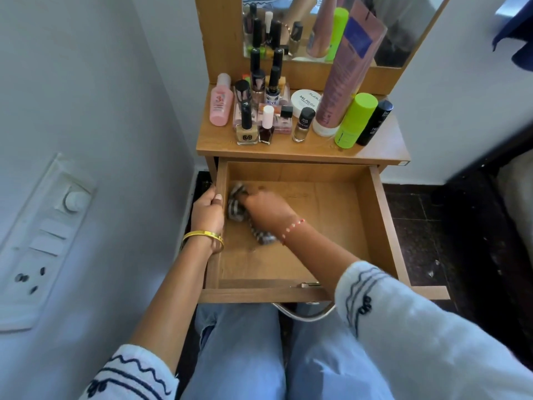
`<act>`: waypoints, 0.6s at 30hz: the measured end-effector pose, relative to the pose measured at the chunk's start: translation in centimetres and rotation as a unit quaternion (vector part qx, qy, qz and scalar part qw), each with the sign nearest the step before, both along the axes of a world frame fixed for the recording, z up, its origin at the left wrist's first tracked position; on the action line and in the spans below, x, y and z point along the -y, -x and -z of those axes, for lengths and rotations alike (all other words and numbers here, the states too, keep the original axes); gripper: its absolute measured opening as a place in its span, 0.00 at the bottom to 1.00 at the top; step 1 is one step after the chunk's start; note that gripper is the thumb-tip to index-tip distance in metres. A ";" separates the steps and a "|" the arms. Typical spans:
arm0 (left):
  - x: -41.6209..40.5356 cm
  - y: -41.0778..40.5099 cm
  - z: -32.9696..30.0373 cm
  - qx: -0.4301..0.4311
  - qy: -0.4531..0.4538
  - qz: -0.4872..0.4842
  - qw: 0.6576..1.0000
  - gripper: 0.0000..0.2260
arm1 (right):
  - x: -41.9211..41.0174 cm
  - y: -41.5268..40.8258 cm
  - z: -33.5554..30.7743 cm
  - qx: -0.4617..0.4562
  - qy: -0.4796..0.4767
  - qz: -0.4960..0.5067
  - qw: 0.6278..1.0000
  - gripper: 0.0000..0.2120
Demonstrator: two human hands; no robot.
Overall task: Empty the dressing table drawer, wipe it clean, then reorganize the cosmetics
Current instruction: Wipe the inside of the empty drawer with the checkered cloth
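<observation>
The right hand point(266, 204) squeezes a striped cloth point(239, 206) in its grip at the far left of the pulled-out drawer point(386, 226), so the unwiped floor lies to its right, while the left hand point(209, 210) holds the left wall.

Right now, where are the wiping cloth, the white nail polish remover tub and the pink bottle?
cloth point(235, 210): head view, bunched part left of the right hand.
white tub point(306, 101): head view, lid centre.
pink bottle point(220, 106): head view, label.
</observation>
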State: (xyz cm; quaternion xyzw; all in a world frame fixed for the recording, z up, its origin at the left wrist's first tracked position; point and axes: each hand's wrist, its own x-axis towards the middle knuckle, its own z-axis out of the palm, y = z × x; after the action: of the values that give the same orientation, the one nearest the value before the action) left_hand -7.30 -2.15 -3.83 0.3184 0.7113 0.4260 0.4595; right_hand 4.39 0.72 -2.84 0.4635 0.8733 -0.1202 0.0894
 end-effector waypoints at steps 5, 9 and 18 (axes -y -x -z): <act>-0.1 0.0 0.2 -0.003 -0.006 0.000 1.000 0.18 | -2.1 0.8 0.2 0.018 -0.034 0.051 0.998 0.18; -0.1 -0.3 0.1 -0.015 -0.012 -0.014 1.000 0.18 | 0.5 0.6 0.0 0.018 0.002 -0.021 1.000 0.21; 0.2 -0.3 0.3 -0.077 -0.018 0.007 0.997 0.17 | -1.7 0.3 0.9 0.006 -0.045 0.014 0.999 0.20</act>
State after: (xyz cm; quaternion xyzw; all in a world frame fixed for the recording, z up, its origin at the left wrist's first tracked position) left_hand -6.97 -2.37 -4.14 0.3636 0.7346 0.4094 0.4006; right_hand 4.08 2.42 -3.72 0.4801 0.8706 -0.0795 0.0721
